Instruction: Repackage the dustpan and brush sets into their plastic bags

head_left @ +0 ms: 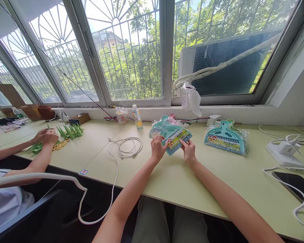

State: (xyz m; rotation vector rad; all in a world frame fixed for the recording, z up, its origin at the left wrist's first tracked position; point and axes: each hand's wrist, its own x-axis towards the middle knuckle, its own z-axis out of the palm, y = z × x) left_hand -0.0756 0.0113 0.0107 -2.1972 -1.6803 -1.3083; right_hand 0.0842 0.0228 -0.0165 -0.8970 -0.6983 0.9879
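Both hands are on a teal dustpan and brush set [176, 135] with a printed yellow label, tilted just above the table. My left hand [158, 147] is closed on its left edge, thumb on the front. My right hand [188, 151] pinches its lower right corner. Part of the set lies over other clear-wrapped dustpan sets [155, 129] behind it, so where one ends and another begins is hard to see. To the right lies a stack of wrapped dustpan sets [226, 136], teal with a green one beneath.
A drink bottle [137, 117] and a bagged cup [121, 115] stand by the window. A coiled white cable [128, 147] lies left. Right are a power strip [283, 154] and a phone [297, 185]. At far left, a co-worker's hands [47, 136] handle green pieces [70, 131].
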